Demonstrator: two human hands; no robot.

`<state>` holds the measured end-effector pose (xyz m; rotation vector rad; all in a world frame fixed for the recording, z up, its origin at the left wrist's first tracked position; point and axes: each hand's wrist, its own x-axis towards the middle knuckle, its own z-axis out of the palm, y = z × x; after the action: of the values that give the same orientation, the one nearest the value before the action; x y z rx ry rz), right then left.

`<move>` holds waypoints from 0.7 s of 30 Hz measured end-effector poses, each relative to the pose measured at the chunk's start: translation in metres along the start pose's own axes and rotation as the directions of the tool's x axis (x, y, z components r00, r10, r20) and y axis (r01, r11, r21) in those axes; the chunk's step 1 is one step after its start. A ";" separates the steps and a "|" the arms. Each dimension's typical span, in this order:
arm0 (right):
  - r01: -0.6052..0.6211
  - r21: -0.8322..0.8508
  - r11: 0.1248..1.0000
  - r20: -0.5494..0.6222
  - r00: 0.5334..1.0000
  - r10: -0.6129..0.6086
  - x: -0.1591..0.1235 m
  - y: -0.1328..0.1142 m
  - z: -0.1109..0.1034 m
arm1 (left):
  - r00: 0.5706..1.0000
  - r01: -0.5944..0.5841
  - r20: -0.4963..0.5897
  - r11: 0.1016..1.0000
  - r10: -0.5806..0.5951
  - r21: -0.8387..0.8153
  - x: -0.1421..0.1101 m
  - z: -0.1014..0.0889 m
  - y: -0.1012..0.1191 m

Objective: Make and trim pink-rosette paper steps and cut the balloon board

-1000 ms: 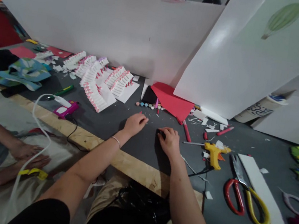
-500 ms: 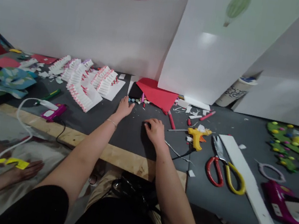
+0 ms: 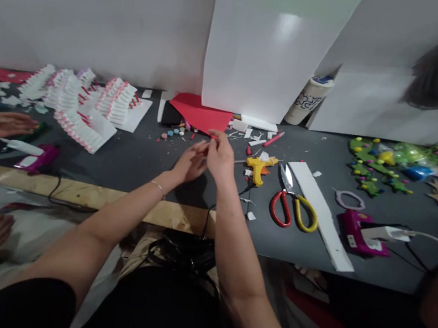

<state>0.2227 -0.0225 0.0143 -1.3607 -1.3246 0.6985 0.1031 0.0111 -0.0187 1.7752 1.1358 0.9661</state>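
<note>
My left hand (image 3: 191,163) and my right hand (image 3: 220,157) meet above the dark tabletop, fingertips touching. The fingers of both are curled and pressed together. Anything between them is too small or hidden to make out. A bit of red shows by my right fingertips; I cannot tell whether it is held or lies behind them. Just beyond is a red sheet (image 3: 201,112), with small coloured beads (image 3: 170,133) left of my hands. On the right lie a yellow glue gun (image 3: 259,168) and scissors (image 3: 288,192) with one red and one yellow handle.
Pleated white paper pieces with pink edges (image 3: 82,130) lie left. A purple power strip (image 3: 37,158) is near the front edge, another (image 3: 362,233) at right. A white strip (image 3: 322,215) lies beside the scissors. A co-worker's hand (image 3: 11,123) rests over the table at far left.
My hands, apart over the table before, have come together. The view has turned right and down. A co-worker's hand has come over the table at the left.
</note>
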 end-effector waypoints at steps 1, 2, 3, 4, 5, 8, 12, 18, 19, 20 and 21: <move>0.034 -0.084 0.996 -0.017 0.999 -0.035 -0.001 0.003 -0.015 | 0.982 -0.136 0.153 0.974 0.109 0.183 0.002 0.012 0.002; 0.067 -0.188 0.980 -0.023 0.997 -0.072 -0.003 0.007 -0.032 | 0.961 -0.211 0.237 0.926 0.140 0.313 0.006 0.021 0.004; 0.098 -0.296 0.950 -0.014 0.994 -0.107 -0.007 0.014 -0.048 | 0.941 -0.274 0.302 0.863 0.151 0.424 0.010 0.028 0.004; 0.112 -0.404 0.908 -0.013 0.992 -0.129 -0.011 0.022 -0.064 | 0.941 -0.288 0.305 0.813 0.144 0.506 0.016 0.033 0.003; 0.103 -0.507 0.856 -0.020 0.991 -0.131 -0.017 0.032 -0.078 | 0.953 -0.270 0.276 0.777 0.129 0.569 0.022 0.035 0.001; 0.042 -0.704 0.709 -0.058 0.992 -0.116 -0.035 0.062 -0.105 | 0.992 -0.125 0.090 0.720 0.087 0.683 0.045 0.031 -0.008; 0.098 -0.757 0.646 -0.015 0.986 -0.166 -0.046 0.093 -0.110 | 0.999 0.003 -0.030 0.666 0.030 0.746 0.068 0.017 -0.024; 0.110 -0.709 0.696 -0.042 0.979 -0.198 -0.040 0.108 -0.106 | 0.998 0.026 -0.056 0.608 0.030 0.793 0.068 0.013 -0.033; 0.122 -0.704 0.699 -0.039 0.977 -0.210 -0.039 0.109 -0.107 | 0.996 0.013 -0.061 0.606 0.059 0.795 0.066 0.013 -0.033; 0.132 -0.701 0.701 -0.036 0.975 -0.220 -0.038 0.110 -0.107 | 0.994 -0.001 -0.064 0.605 0.085 0.796 0.064 0.014 -0.033; 0.138 -0.700 0.701 -0.036 0.973 -0.227 -0.038 0.110 -0.107 | 0.993 -0.014 -0.062 0.605 0.104 0.796 0.062 0.014 -0.032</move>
<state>0.3489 -0.0686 -0.0695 -1.7859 -1.6808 -0.0646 0.1246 0.0751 -0.0424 2.4958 1.7721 0.5981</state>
